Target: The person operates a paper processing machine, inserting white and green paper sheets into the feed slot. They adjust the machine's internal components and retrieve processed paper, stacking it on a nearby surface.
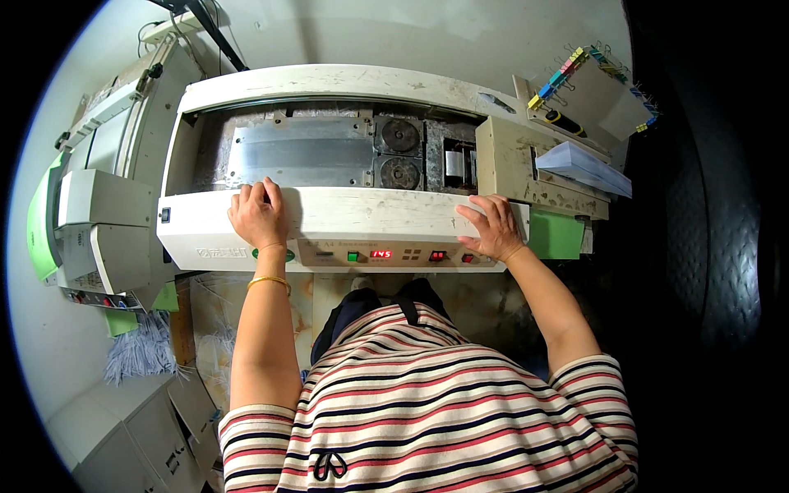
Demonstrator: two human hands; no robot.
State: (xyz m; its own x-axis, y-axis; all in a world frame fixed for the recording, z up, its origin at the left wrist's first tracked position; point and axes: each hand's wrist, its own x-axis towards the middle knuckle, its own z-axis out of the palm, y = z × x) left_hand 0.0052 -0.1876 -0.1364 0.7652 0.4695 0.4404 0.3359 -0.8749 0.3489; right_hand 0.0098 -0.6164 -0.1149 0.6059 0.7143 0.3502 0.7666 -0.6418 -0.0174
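Note:
In front of me stands a long white book-binding machine (370,203), its top open onto a grey metal plate (300,152) and two round dark rollers (400,136). My left hand (259,215) has its fingers curled over the front cover's upper edge, near the plate. Toward the cover's right end lies my right hand (493,228), fingers spread along the edge and thumb apart on the front face. Between the hands, the front carries a lit red display (381,254) and a green switch (352,256). A pale sheaf of paper (583,164) sticks out of the beige carriage (503,156) at right.
Colourful binder clips (559,78) line a board at the far right, beside a yellow and black cutter knife (565,124). Green card (555,236) lies below the carriage. Another light machine (103,197) stands at left, above shredded paper strips (141,349) and white cabinets (123,435).

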